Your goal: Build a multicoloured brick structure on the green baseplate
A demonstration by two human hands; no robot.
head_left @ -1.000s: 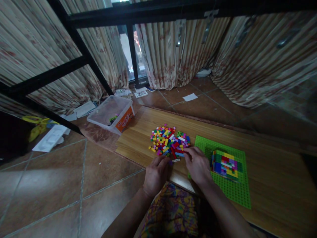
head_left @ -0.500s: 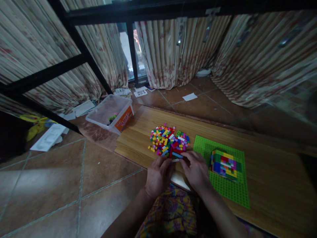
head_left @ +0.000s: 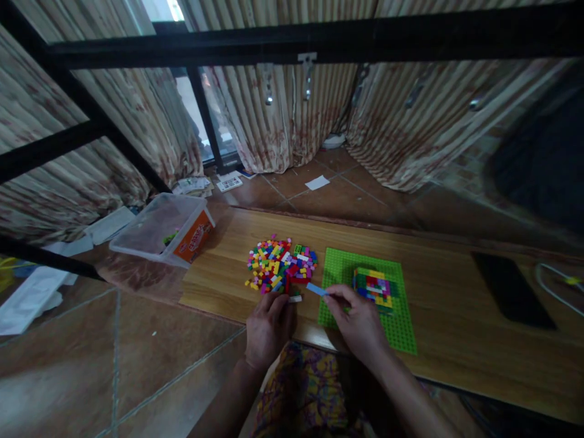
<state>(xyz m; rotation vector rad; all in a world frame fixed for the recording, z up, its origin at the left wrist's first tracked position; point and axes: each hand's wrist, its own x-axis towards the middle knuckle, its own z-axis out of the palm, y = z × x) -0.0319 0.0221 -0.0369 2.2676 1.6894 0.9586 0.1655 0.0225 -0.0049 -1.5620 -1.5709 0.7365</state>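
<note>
Low wooden bench (head_left: 456, 340) on a brown tiled floor (head_left: 114, 359), striped curtains (head_left: 283, 115) behind, black metal frame (head_left: 292, 42) across the top.

Picking step, by the look of it: right hand (head_left: 358, 322) pinching a light blue brick (head_left: 316, 289) between thumb and fingertips, closed on it, raised just off the bench between the brick pile (head_left: 280, 264) and the green baseplate (head_left: 365, 298). Left hand (head_left: 269, 322) resting at the near edge of the pile, fingers curled beside a small white brick (head_left: 294, 298); gripping anything or not, impossible to tell.

Likely next: carrying the blue piece over to the multicoloured block (head_left: 374, 286) on the baseplate, lining up studs, pressing straight down.

Blue brick: thin, flat, elongated, pale, held tilted. Block on the baseplate: squat, square, layered in green, red, yellow, blue and purple.

Elsewhere: clear plastic tub (head_left: 159, 228) with an orange label off the bench's far left corner, papers (head_left: 214, 182) by the curtains, a dark flat phone (head_left: 511, 289) and a white cable (head_left: 556, 283) to the right.
</note>
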